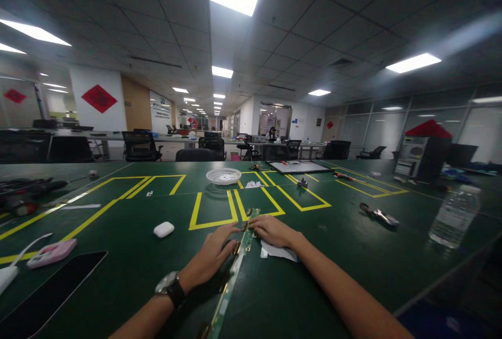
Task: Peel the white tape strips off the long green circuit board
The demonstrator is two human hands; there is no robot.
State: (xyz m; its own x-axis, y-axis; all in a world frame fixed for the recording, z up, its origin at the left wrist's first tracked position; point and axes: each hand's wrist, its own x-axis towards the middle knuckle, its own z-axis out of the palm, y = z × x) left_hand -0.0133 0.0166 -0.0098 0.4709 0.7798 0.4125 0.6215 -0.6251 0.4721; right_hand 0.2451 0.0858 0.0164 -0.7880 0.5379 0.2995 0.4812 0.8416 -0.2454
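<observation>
A long, narrow green circuit board strip [231, 281] runs from the bottom edge of the view away from me across the green table. Copper-coloured connectors stick out along its left side. My left hand [214, 252], with a watch [170, 286] on its wrist, rests at that side. Its fingers are stretched out, thumb and forefinger apart near the connectors. At the strip's far end, my right hand [276, 232] has its fingers bent over the board and closed on its edge. White paper [278, 251] lies partly under the right hand.
A white earbud case [163, 229] and a black tablet-like slab [55, 292] lie left. Further off is a white basket [223, 170]. On the right are a metal clamp-like tool [378, 215] and a water bottle [455, 216]. Yellow tape [214, 224] marks the table.
</observation>
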